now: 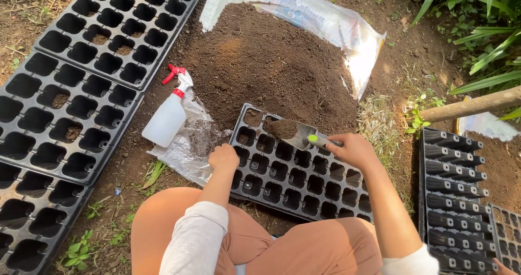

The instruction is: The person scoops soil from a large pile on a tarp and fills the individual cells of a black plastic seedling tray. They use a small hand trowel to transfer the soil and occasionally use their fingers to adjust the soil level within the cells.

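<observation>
Knees in orange pants (304,250) sit under my hands. Left hand (223,158) grips the black tray (296,180). Right hand (354,149) holds a dirt-filled scoop (296,134).

You see a white plastic sack (325,20) lying slit open beyond the soil heap, its top crumpled.

Small metal trowel (296,134) with green-tipped handle, blade heaped with dark soil, held level in right-hand fingers (347,145), black plastic seedling tray (293,172) flat on ground beneath, cells mostly empty, near edge touched by left-hand fingers (223,157)
</observation>
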